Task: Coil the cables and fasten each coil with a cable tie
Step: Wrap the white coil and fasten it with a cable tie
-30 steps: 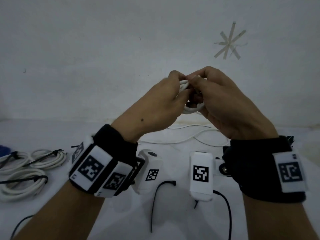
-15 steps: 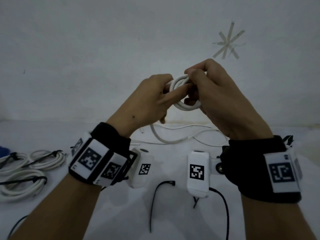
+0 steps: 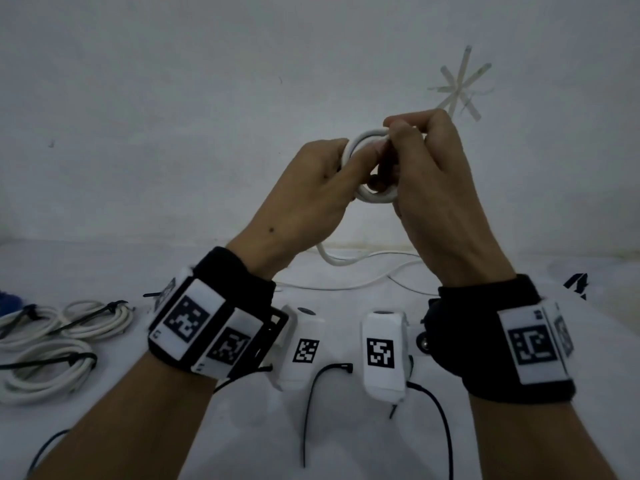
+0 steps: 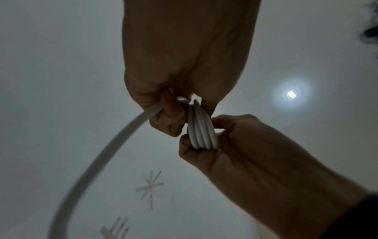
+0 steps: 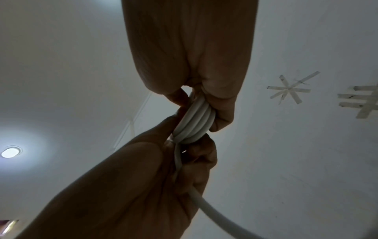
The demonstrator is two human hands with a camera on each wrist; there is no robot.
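Both hands hold the white cable coil raised above the desk, at centre. The left hand pinches the stacked loops; the right hand curls round the coil's right side. The free cable length trails down to the desk. Feed each new loop flat beside the others, matching their diameter. A loose cable tie lies near, ready for fastening.

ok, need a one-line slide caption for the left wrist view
Both hands, left hand and right hand, hold a half-wound white cable coil.
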